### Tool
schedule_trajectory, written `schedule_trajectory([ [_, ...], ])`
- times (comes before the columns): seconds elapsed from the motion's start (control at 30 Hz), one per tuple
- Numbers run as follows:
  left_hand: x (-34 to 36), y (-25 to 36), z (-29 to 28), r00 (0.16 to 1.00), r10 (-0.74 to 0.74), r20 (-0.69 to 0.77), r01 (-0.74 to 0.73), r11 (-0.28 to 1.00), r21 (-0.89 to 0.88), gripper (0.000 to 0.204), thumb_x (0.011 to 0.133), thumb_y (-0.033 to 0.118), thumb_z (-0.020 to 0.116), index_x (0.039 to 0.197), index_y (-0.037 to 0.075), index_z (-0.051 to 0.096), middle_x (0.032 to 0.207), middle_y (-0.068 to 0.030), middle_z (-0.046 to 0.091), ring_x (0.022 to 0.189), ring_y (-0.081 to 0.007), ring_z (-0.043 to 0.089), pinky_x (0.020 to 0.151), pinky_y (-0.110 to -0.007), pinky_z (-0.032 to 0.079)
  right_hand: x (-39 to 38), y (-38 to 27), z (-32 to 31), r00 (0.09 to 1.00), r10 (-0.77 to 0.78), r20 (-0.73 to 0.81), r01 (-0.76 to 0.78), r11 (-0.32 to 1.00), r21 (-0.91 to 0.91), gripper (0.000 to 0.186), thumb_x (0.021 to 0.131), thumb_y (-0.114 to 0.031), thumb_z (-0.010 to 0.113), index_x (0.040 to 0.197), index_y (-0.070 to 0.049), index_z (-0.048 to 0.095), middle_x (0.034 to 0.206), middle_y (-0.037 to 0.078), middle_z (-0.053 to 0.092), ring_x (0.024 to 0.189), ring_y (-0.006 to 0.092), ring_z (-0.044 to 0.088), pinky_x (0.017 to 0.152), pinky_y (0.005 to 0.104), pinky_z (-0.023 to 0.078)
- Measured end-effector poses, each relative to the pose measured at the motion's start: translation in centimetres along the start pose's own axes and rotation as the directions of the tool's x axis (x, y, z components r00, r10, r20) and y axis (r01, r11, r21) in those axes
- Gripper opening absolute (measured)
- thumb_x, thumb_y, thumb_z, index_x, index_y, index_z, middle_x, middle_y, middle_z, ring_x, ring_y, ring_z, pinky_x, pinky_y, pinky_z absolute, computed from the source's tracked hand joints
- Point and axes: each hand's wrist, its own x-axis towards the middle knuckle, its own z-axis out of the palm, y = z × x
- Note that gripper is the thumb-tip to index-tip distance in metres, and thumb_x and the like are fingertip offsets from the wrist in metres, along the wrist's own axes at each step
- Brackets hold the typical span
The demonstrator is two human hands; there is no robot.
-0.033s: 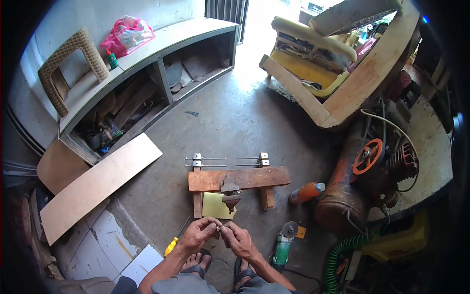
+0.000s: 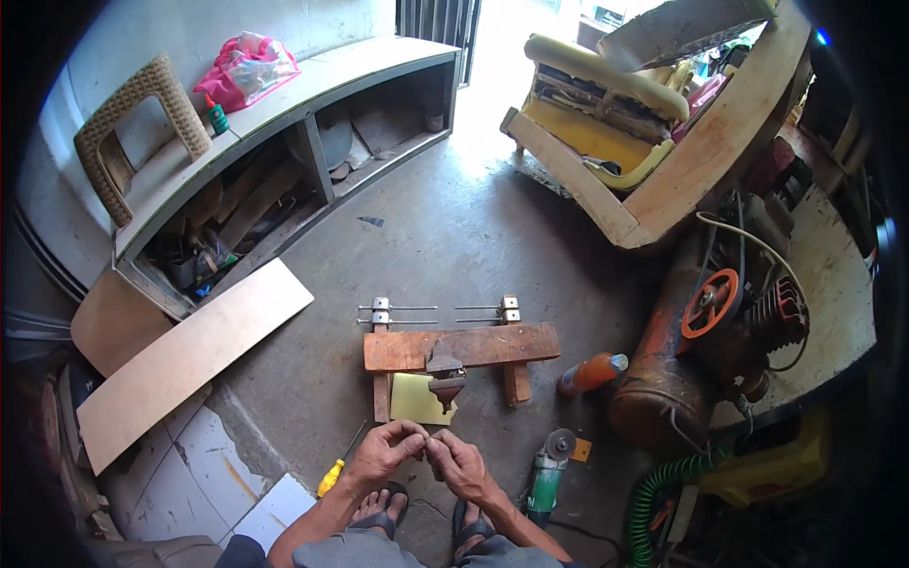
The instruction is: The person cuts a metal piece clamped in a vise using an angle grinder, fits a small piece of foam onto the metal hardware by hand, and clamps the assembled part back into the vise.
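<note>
My left hand (image 2: 387,452) and my right hand (image 2: 458,464) meet fingertip to fingertip above my feet, thumbs and forefingers pinched together. Whatever small piece they hold is hidden by the fingers. Just beyond them stands a low wooden bench (image 2: 511,345) with a small metal vise (image 2: 445,371) mounted on its beam. A yellow sheet (image 2: 409,396) lies on the floor under the vise. To the left of my hands is a yellow-handled screwdriver (image 2: 330,477); to the right, a green angle grinder (image 2: 544,485) with its disc facing up.
An orange bottle (image 2: 593,373) lies beside the bench, close to a rusty air compressor (image 2: 663,398) with a green coiled hose (image 2: 646,506). A long board (image 2: 199,364) leans at left before a low cabinet (image 2: 317,170). Furniture frames (image 2: 578,180) stand at the far right.
The tiny shiny piece that showed between my fingertips is now covered by them. My right fingers have shifted slightly; the surroundings stay the same.
</note>
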Motion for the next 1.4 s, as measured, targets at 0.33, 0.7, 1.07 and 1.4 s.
schedule_trajectory([
  [0.33,0.5,0.4,0.5,0.986,0.165,-0.031,-0.144,0.922,0.359,0.031,0.097,0.015,0.071,0.124,0.001,0.063,0.111,-0.0051,0.067,0.1,-0.0124,0.063,0.09,-0.029,0.053,-0.1,0.3,0.7,0.999,-0.041,-0.029,0.048,0.957,0.287,0.032,0.109,-0.034,0.05,0.107,-0.004,0.058,0.074,-0.003,0.051,0.059,0.0058,0.048,0.052,0.0243,0.041],
  [0.7,1.5,-0.2,0.2,0.97,0.185,-0.155,-0.08,0.853,0.515,0.048,0.091,0.03,0.079,0.126,0.002,0.063,0.111,-0.0063,0.069,0.104,-0.0141,0.064,0.094,-0.03,0.053,-0.5,0.3,0.3,0.999,-0.024,-0.042,0.039,0.912,0.408,0.027,0.109,-0.031,0.051,0.108,-0.004,0.055,0.073,-0.004,0.045,0.058,0.0056,0.042,0.051,0.023,0.036],
  [1.07,0.4,0.1,0.4,0.949,0.258,-0.182,-0.169,0.901,0.399,0.039,0.095,0.026,0.074,0.124,0.001,0.065,0.102,-0.004,0.068,0.096,-0.0117,0.064,0.088,-0.029,0.053,-0.2,1.0,0.6,0.999,0.001,-0.042,0.013,0.943,0.334,0.027,0.109,-0.03,0.051,0.108,-0.004,0.059,0.074,-0.006,0.05,0.062,0.0034,0.044,0.054,0.0215,0.037],
  [1.4,0.6,0.6,1.9,0.901,0.418,0.114,-0.385,0.65,0.655,0.018,0.092,0.009,0.075,0.108,0.001,0.075,0.099,-0.006,0.072,0.092,-0.0109,0.067,0.081,-0.027,0.054,-0.1,0.4,-0.7,0.95,0.311,0.027,-0.311,0.931,0.189,0.033,0.109,-0.032,0.048,0.105,-0.002,0.06,0.075,0.0,0.059,0.063,0.0073,0.054,0.055,0.0257,0.044],
])
